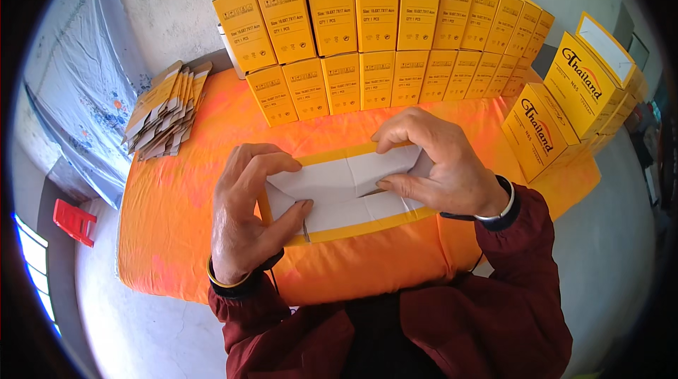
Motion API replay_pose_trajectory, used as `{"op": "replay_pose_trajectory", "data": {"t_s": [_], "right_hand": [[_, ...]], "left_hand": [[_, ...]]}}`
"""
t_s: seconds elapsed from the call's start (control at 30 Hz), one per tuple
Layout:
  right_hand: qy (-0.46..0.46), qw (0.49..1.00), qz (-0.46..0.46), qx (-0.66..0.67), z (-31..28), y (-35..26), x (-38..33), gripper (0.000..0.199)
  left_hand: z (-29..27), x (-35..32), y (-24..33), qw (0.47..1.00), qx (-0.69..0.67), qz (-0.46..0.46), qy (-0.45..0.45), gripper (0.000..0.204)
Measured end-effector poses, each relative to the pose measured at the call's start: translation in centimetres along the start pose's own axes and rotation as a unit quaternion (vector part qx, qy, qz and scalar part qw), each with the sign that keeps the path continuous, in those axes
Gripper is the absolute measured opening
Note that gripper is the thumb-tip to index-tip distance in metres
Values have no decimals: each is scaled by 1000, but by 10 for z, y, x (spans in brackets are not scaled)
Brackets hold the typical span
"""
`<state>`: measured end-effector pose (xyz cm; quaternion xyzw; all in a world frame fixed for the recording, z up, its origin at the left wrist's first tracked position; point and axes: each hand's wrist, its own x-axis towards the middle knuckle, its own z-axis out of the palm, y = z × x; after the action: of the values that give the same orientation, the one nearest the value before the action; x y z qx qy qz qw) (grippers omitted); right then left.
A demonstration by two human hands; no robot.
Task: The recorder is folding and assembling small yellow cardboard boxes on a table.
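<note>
In front of me is a yellow cardboard box [328, 215] with its greyish-white inner side facing up and its flaps folded inward. A narrow dark gap shows between the flaps near the middle. My left hand [244, 206] grips the box's left end, thumb on the near flap and fingers curled at the far edge. At the right end, my right hand [445, 167] pinches the folded flaps, its thumb pressing on the white card and its index finger over the far yellow rim. The box's underside is hidden.
An orange cloth [367, 266] covers the table. Yellow boxes [332, 12] stand in two tiers along the back. Flattened cartons [166, 114] are heaped at the far left. More yellow boxes [540, 132], one with a raised lid, stand at the right. A red stool [74, 222] is on the floor.
</note>
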<state>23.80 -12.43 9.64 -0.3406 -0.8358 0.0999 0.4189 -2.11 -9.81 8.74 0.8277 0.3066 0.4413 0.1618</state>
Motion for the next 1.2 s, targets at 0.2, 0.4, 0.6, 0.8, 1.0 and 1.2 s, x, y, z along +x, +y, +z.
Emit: {"op": "replay_pose_trajectory", "data": {"t_s": [0.2, 0.4, 0.6, 0.8, 1.0, 1.2], "right_hand": [[86, 983, -117, -115, 4, -17, -9, 40], [42, 959, -117, -254, 41, 39, -41, 45], [-51, 964, -8, -260, 72, 101, -72, 46], [-74, 934, 0, -349, 75, 95, -59, 49], [-92, 905, -63, -410, 82, 91, -63, 35], [-83, 900, -108, -415, 85, 80, -61, 29]], "left_hand": [[4, -4, 1, 988, 74, 118, 70, 45], [48, -7, -56, 983, 106, 146, -27, 49], [112, -11, -95, 969, 148, 145, -136, 47], [117, 1, -105, 941, 224, 220, -130, 34], [120, -11, -109, 916, 265, 280, -108, 27], [109, -17, -94, 906, 275, 299, -121, 23]]}}
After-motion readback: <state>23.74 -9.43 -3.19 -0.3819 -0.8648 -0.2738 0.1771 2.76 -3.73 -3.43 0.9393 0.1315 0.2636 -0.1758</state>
